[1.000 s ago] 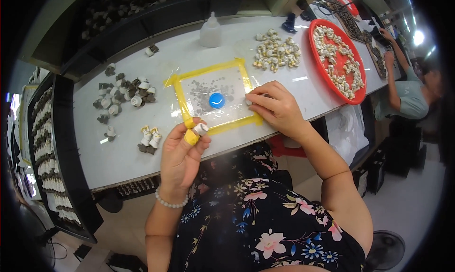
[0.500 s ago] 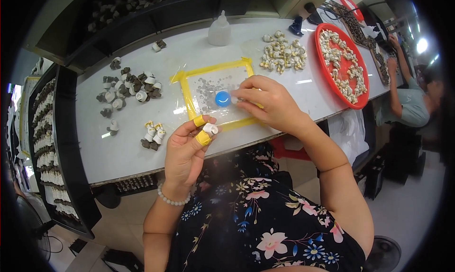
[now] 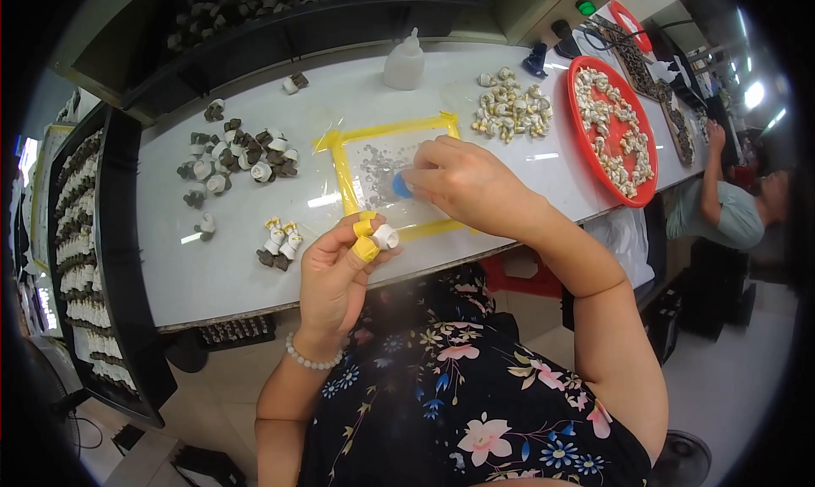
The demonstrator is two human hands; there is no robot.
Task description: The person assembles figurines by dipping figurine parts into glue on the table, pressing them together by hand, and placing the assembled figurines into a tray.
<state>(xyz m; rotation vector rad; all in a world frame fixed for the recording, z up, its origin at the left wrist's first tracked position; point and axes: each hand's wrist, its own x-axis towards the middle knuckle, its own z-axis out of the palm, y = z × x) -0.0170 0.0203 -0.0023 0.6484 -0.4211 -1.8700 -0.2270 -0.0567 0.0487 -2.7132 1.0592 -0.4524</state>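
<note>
My left hand [image 3: 333,275], with yellow tape on thumb and index finger, pinches a small white figurine part [image 3: 387,237] above the table's front edge. A small round blue cap [image 3: 401,186] lies on the clear sheet framed with yellow tape [image 3: 346,181]. The fingers of my right hand [image 3: 475,185] are pinched together right at that cap and cover part of it. Whatever is between them is hidden. Small clear dots [image 3: 373,168] are scattered on the sheet. Left of it stand a few joined white, dark and yellow figurines [image 3: 278,244].
Dark-and-white parts [image 3: 242,156] are heaped at the left beside a black rack [image 3: 127,275]. A white squeeze bottle [image 3: 405,62] stands at the back. White-and-yellow parts [image 3: 512,109] lie near a red round tray [image 3: 649,160]. Another person [image 3: 722,207] sits far right.
My right hand has moved slightly left and its fingers now cover part of the blue cap. My left hand still pinches the white part, which has turned slightly. The view has shifted a little.
</note>
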